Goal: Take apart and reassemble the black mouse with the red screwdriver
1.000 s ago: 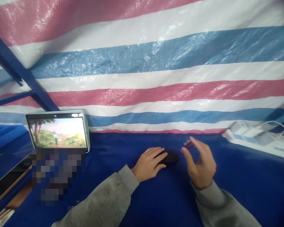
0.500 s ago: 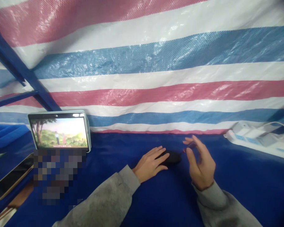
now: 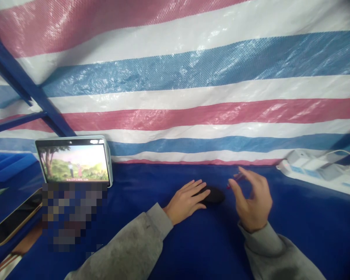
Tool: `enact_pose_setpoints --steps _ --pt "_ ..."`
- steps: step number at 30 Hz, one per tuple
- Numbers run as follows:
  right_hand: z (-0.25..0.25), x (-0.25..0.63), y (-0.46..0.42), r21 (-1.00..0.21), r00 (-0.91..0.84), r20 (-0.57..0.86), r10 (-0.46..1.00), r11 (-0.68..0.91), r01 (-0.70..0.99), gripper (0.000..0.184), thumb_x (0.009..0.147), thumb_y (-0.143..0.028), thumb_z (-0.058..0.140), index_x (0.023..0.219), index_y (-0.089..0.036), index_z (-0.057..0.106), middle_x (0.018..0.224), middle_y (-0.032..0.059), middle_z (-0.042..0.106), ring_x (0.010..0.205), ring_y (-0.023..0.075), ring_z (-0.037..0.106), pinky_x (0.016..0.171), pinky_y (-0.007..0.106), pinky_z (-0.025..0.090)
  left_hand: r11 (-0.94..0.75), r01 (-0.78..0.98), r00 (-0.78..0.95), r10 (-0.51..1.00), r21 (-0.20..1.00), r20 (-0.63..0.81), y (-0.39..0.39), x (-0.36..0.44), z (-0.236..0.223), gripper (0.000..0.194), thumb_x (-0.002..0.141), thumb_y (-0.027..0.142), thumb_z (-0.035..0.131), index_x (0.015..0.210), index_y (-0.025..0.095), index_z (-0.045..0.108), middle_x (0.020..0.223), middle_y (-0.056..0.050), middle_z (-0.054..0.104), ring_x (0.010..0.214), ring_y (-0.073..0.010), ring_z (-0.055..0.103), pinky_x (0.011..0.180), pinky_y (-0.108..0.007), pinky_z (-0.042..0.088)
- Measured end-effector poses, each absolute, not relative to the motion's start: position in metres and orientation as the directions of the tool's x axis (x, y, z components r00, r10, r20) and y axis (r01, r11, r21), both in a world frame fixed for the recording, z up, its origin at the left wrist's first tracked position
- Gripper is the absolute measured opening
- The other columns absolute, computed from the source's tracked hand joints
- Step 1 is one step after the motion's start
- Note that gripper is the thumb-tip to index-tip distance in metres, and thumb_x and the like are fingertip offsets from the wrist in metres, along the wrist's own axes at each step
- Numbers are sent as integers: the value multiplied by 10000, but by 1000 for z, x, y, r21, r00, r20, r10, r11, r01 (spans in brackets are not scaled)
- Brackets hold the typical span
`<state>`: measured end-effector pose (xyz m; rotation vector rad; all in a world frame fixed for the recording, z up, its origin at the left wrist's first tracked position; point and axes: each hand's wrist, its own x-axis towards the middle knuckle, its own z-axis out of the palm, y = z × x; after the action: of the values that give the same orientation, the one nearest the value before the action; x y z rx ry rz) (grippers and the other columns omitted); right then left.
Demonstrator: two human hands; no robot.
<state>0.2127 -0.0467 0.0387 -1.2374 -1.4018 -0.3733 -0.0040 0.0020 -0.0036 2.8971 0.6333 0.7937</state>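
Note:
My left hand [image 3: 186, 200] lies flat on the blue cloth-covered table [image 3: 294, 229], fingers stretched, fingertips resting on a small black oval object [image 3: 215, 195]. My right hand [image 3: 253, 204] hovers just right of that object, palm turned left and fingers curled. A small dark red piece [image 3: 235, 179] sits pinched between its thumb and fingertips, blurred and hard to name. Both arms wear grey sleeves.
A tablet [image 3: 75, 161] playing a cartoon stands at the left, a phone [image 3: 11, 219] lying before it. A white power strip [image 3: 317, 168] with plugs and cables sits at the right. A striped red, white and blue tarp [image 3: 192, 85] forms the back wall.
My right hand has drifted a little to the right and lowered slightly with the red piece. My left hand has stayed on the black object.

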Motion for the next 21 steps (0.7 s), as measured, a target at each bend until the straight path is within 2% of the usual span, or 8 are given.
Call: enact_pose_setpoints --steps 2,5,8,10,12,16,18,21 --pt "38 213 -46 -438 259 866 428 398 806 418 874 -222 663 1289 -219 611 997 89 681 900 219 656 852 425 549 -908 377 780 417 182 466 2 -4 -3 490 993 420 528 1422 186 495 1485 -103 498 1438 -221 389 1203 -436 349" --pt "36 209 -48 -449 188 848 495 485 750 473 921 -166 566 1388 -221 522 1075 107 691 916 216 674 831 419 565 -907 376 780 420 188 464 1 -3 -2 493 995 415 528 1429 186 483 1490 -104 492 1441 -220 384 1201 -440 351" --pt "35 205 -51 -372 69 863 501 534 759 481 906 -167 592 1379 -227 525 1092 106 695 985 233 673 857 421 564 -907 376 781 420 189 462 1 -3 0 493 997 405 535 1435 188 475 1492 -111 488 1445 -225 376 1198 -442 355" --pt "36 205 -50 -343 106 887 450 485 804 440 868 -192 663 1301 -229 592 1048 96 688 990 239 662 871 421 554 -906 378 783 422 190 457 0 -4 0 483 1002 392 531 1438 191 472 1498 -110 481 1452 -226 363 1200 -445 351" --pt "35 207 -49 -393 216 883 416 406 825 410 851 -215 692 1257 -222 628 1005 92 672 970 238 650 866 422 547 -906 377 787 424 195 448 0 -4 0 480 1007 367 528 1446 186 461 1513 -109 462 1465 -226 337 1207 -446 338" --pt "32 212 -48 -493 283 834 474 407 769 449 913 -226 597 1359 -212 553 1046 108 664 969 242 641 872 469 542 -908 361 804 419 215 422 -1 -5 0 508 1002 309 527 1477 172 413 1549 -112 407 1485 -231 292 1216 -455 314" --pt "30 211 -49 -466 225 838 496 439 768 465 917 -234 590 1378 -216 531 1077 114 663 992 250 641 868 476 548 -905 360 809 424 227 408 -1 -5 0 521 999 294 524 1489 176 393 1561 -111 384 1489 -236 282 1217 -465 307" --pt "31 207 -51 -368 161 886 434 450 814 433 858 -217 681 1284 -227 602 1021 96 676 970 244 649 833 437 564 -902 361 812 429 238 395 -1 -5 0 527 997 283 527 1494 183 384 1568 -111 373 1490 -240 281 1217 -467 303"
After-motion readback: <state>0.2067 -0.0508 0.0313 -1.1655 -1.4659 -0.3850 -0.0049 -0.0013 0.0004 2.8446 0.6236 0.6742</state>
